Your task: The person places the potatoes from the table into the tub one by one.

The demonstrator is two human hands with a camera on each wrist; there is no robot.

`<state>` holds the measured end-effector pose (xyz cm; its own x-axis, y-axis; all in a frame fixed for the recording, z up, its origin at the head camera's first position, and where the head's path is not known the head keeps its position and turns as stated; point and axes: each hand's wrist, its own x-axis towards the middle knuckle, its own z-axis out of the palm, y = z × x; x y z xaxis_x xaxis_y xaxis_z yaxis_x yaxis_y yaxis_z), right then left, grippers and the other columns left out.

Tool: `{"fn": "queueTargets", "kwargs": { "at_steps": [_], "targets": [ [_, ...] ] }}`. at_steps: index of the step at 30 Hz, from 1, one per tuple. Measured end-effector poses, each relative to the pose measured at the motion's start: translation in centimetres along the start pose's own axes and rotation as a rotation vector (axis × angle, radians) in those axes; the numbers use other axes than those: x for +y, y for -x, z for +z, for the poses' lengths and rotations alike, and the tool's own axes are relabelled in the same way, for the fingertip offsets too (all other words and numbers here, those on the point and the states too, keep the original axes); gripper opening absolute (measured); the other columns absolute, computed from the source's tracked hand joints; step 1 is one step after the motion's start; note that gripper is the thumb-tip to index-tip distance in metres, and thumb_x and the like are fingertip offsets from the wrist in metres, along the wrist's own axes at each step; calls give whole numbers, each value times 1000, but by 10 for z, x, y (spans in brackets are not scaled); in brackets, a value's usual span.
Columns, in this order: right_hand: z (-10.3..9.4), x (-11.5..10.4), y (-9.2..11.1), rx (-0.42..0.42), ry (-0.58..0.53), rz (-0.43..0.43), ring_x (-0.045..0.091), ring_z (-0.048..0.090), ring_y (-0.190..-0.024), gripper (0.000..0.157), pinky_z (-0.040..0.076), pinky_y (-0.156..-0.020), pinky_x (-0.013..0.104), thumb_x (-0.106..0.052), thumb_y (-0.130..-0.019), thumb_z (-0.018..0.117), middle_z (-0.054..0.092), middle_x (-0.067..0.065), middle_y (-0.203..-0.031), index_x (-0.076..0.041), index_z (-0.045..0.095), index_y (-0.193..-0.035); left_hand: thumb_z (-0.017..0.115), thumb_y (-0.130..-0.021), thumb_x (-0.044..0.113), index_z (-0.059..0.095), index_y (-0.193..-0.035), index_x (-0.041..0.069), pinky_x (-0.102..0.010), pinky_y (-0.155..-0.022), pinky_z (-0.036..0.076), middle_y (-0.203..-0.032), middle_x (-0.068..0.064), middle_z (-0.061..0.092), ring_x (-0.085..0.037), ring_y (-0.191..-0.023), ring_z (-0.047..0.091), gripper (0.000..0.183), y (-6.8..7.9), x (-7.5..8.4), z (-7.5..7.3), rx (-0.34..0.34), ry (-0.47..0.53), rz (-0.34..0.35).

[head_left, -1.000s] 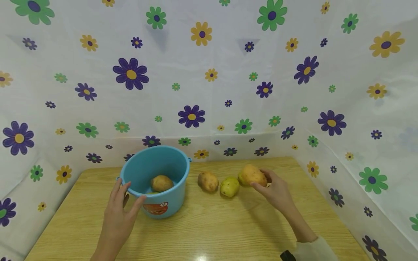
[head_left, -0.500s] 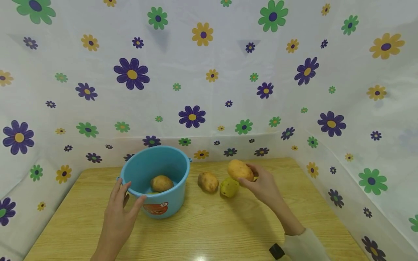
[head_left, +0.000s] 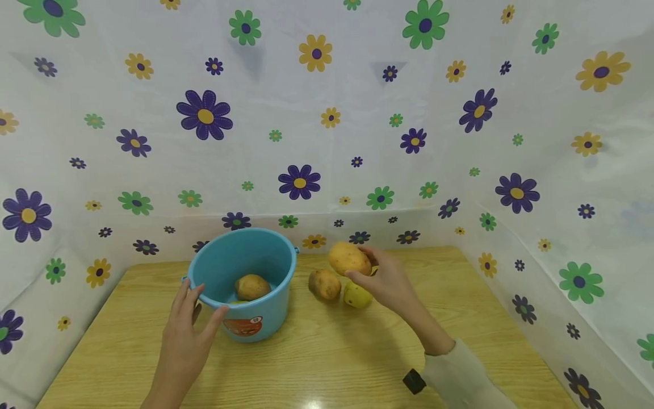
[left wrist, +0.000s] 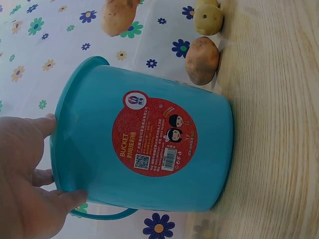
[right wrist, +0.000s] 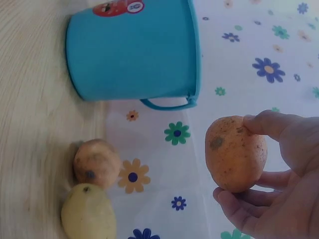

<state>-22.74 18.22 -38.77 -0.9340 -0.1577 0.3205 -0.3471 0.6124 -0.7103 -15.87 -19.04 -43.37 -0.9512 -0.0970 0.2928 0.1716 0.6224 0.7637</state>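
Blue plastic is touched by the left hand (head_left: 185, 338), fingers loosely spread at the rim of the bucket (head_left: 278, 315). 1 potato (head_left: 252, 287) is contained inside. Rightward, 1 raised potato (head_left: 347, 258) is pinched above 1 pear (head_left: 356, 296) between thumb and curved fingers of the right hand (head_left: 386, 279), its left end protruding.

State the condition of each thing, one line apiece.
Blue bucket: upright
Bucket handle: hanging down
Inside potato: lying in the bucket
Yellowish item: in bucket, mostly hidden
Held potato: lifted
Loose potato: lying beside the bucket
Nearer pear: lying beside loose potato
Farther pear: only partly visible
Left hand: touching bucket
Right hand: gripping held potato
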Motion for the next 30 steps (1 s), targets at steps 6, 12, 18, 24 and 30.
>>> {"fn": "queueTargets", "kwargs": {
  "at_steps": [6, 12, 18, 24, 30],
  "targets": [
    [6, -18, -8, -19, -30, -52, 25, 66, -101, 61, 63, -75, 29, -23, -90, 83, 69, 15, -123, 2, 58, -140, 66, -103, 38, 34, -154, -7, -53, -112, 40, -169, -25, 8, -52, -147, 28, 75, 0, 0, 0, -2, 1, -2],
    [13, -35, -15, -24, -10, -78, 22, 66, -96, 61, 63, -74, 27, -26, -89, 84, 69, 14, -124, 0, 60, -139, 66, -103, 38, 35, -154, -8, -51, -111, 39, -169, -26, 8, -52, -147, 29, 75, 0, 0, 1, 4, 0, 4],
    [21, -50, -23, -34, -1, -92, 21, 64, -94, 61, 62, -76, 28, -27, -89, 84, 70, 12, -122, -1, 60, -139, 67, -103, 36, 35, -154, -8, -49, -111, 40, -169, -26, 9, -52, -147, 30, 74, 0, 1, 1, 5, -4, 5],
    [30, -66, -32, -77, -28, -105, 21, 64, -99, 63, 63, -80, 28, -30, -90, 83, 68, 9, -125, -3, 58, -141, 67, -103, 35, 35, -153, -8, -50, -111, 40, -169, -26, 8, -52, -147, 30, 74, 1, 2, 0, 2, -3, -1],
    [47, -79, -43, -129, -57, -148, 20, 65, -102, 61, 63, -84, 28, -29, -91, 82, 68, 10, -126, -2, 59, -141, 68, -102, 34, 36, -153, -8, -51, -110, 40, -168, -27, 10, -52, -147, 29, 73, 1, 2, 0, 16, -2, 3]
  ]
}}
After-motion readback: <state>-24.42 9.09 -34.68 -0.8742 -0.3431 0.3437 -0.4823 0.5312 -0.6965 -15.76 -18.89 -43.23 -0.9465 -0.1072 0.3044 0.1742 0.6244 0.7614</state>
